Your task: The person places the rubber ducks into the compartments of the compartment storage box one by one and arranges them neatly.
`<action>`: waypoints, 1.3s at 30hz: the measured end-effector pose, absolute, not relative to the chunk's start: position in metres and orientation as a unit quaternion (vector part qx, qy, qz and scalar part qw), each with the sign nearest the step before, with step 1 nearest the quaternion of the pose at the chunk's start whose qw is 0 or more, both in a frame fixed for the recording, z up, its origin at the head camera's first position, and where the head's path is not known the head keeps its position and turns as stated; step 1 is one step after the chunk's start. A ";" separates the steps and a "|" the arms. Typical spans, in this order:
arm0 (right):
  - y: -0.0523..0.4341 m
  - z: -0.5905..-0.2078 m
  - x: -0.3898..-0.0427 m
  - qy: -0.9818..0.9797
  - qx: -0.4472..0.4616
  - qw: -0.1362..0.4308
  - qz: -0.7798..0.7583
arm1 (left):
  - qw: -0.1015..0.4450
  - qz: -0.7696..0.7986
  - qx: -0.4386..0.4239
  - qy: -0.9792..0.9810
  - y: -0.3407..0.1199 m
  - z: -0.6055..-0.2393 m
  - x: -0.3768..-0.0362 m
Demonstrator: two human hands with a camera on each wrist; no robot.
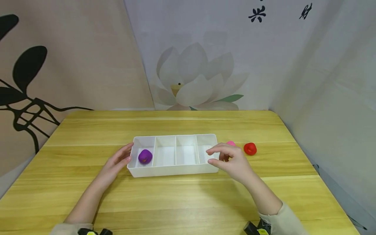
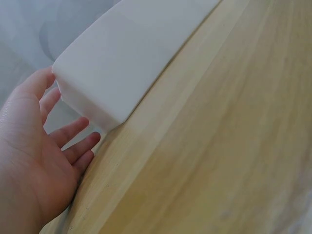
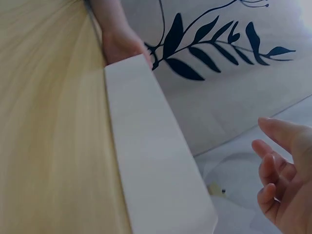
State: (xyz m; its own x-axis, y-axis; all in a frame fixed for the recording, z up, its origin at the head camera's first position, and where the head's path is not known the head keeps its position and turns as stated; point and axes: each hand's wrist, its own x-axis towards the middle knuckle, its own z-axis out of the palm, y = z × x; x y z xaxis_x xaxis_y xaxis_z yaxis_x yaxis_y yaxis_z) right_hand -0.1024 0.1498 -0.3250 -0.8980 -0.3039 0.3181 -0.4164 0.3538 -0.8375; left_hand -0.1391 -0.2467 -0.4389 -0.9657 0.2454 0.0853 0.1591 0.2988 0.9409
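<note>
A white tray [image 1: 173, 170] with several compartments lies across the middle of the wooden table [image 1: 176, 202]. A purple toy duck [image 1: 145, 156] sits in its leftmost compartment; the other compartments look empty. My left hand [image 1: 118, 160] rests with straight fingers against the tray's left end, and the left wrist view shows the open palm [image 2: 39, 161] beside the tray's corner [image 2: 126, 53]. My right hand [image 1: 232, 161] hovers at the tray's right end, fingers relaxed and holding nothing. The right wrist view shows its loosely curved fingers [image 3: 280, 190] beside the tray wall [image 3: 151, 165].
A pink toy [image 1: 230, 143] lies just right of the tray, mostly hidden behind my right hand. A red duck [image 1: 250, 148] sits a little further right. Printed backdrop panels stand behind the table and along its right side.
</note>
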 end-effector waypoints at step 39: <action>0.252 -0.395 -0.114 -0.851 0.121 0.032 0.510 | 0.031 0.585 0.137 0.799 -0.244 -0.435 -0.137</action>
